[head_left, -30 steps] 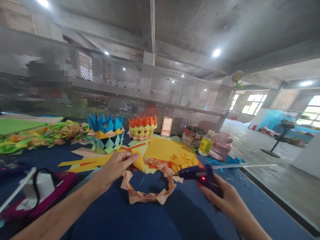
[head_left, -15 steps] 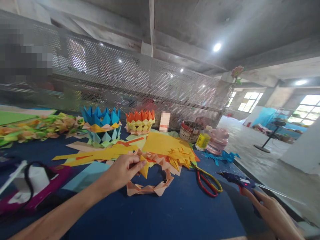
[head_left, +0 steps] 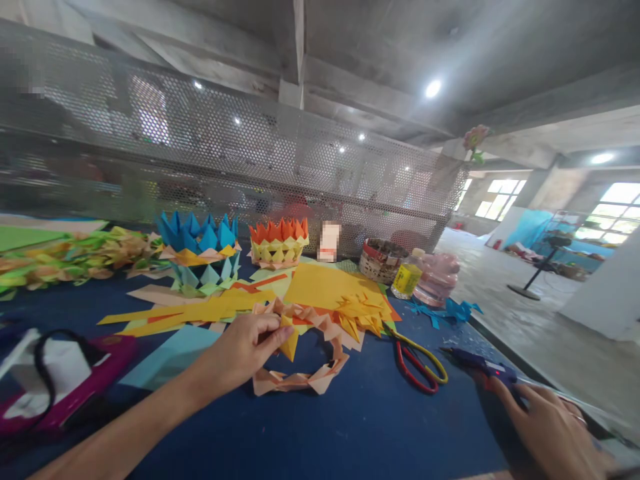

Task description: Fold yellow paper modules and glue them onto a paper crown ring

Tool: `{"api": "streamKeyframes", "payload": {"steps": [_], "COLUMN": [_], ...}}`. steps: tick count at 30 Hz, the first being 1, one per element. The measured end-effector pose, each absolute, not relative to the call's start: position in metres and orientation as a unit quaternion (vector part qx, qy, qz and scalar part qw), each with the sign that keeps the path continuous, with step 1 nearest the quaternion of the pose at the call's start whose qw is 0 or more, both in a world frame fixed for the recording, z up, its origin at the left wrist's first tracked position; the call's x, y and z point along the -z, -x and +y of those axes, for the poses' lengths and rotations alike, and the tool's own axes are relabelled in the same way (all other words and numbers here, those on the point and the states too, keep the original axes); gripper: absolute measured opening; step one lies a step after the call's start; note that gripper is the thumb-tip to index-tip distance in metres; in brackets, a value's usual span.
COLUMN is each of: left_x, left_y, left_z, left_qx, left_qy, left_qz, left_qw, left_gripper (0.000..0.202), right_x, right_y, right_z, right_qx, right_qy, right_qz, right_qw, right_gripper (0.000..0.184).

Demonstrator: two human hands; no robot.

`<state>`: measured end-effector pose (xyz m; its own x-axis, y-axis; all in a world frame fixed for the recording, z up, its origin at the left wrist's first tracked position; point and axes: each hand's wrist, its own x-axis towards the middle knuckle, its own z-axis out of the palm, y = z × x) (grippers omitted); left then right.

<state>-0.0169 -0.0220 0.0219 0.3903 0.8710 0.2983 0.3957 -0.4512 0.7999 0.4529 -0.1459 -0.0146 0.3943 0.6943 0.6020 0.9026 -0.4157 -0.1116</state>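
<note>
My left hand [head_left: 250, 350] pinches a folded yellow paper triangle [head_left: 289, 343] between thumb and fingers, its point facing down. The triangle is over the left rear part of a peach folded-paper ring [head_left: 320, 381] lying on the dark blue table; whether they touch I cannot tell. At the right table edge, my right hand [head_left: 550, 427] is on a blue glue gun [head_left: 483, 365] with a small red light, its nozzle pointing left. The handle is hidden by the fingers. Between the ring and the glue gun lie scissors [head_left: 417, 370] with one red and one yellow handle.
Behind the ring are yellow folded pieces [head_left: 360, 313], paper sheets, a blue paper crown [head_left: 197, 233] and an orange-yellow crown [head_left: 279, 243]. A basket [head_left: 383, 260], yellow-labelled bottle [head_left: 407, 277] and blue scraps [head_left: 455, 311] sit at right. A perforated metal panel [head_left: 300, 160] stands behind.
My right hand has shifted right and lower in view, with its fingers more stretched along the glue gun, which has hardly moved. The left hand keeps the yellow triangle at the same place.
</note>
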Motion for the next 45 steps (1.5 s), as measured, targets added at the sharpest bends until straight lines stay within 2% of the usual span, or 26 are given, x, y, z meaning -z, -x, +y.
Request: {"api": "streamKeyframes", "payload": {"steps": [4, 7, 10, 15, 19, 22, 27, 33, 38, 45], "left_x": [-0.022, -0.021, -0.018, -0.017, -0.018, -0.018, -0.018, -0.022, -0.02, -0.008], "left_y": [0.015, 0.014, 0.014, 0.015, 0.014, 0.014, 0.013, 0.011, 0.011, 0.01], "left_z": [-0.023, -0.025, -0.025, -0.026, -0.026, -0.028, -0.032, -0.043, -0.049, -0.053], "left_qx": [-0.38, -0.374, -0.353, -0.301, -0.302, -0.311, -0.318, -0.299, -0.286, -0.283], "left_qy": [-0.762, -0.763, -0.774, -0.806, -0.818, -0.82, -0.832, -0.853, -0.884, -0.892], "left_qz": [0.408, 0.412, 0.42, 0.427, 0.424, 0.415, 0.393, 0.362, 0.323, 0.299], "left_qw": [0.33, 0.329, 0.315, 0.278, 0.246, 0.242, 0.228, 0.228, 0.181, 0.184], "left_gripper": [0.038, 0.037, 0.038, 0.045, 0.045, 0.044, 0.042, 0.033, 0.026, 0.025], "right_x": [0.002, -0.012, -0.023, -0.029, -0.023, -0.013, 0.0, 0.003, 0.003, 0.004], "right_y": [-0.419, -0.363, -0.295, -0.215, -0.198, -0.197, -0.199, -0.201, -0.201, -0.202], "right_z": [-0.149, -0.139, -0.124, -0.099, -0.081, -0.07, -0.068, -0.075, -0.078, -0.077], "right_qx": [0.33, 0.327, 0.212, 0.05, -0.006, -0.001, 0.085, 0.176, 0.157, 0.141], "right_qy": [0.829, 0.736, 0.598, 0.489, 0.45, 0.409, 0.314, 0.255, 0.246, 0.243], "right_qz": [-0.434, -0.559, -0.727, -0.841, -0.871, -0.89, -0.919, -0.922, -0.923, -0.923], "right_qw": [0.126, 0.198, 0.262, 0.226, 0.197, 0.203, 0.224, 0.233, 0.249, 0.262], "right_gripper": [0.048, 0.042, 0.028, 0.027, 0.018, 0.003, 0.026, 0.03, 0.033, 0.033]}}
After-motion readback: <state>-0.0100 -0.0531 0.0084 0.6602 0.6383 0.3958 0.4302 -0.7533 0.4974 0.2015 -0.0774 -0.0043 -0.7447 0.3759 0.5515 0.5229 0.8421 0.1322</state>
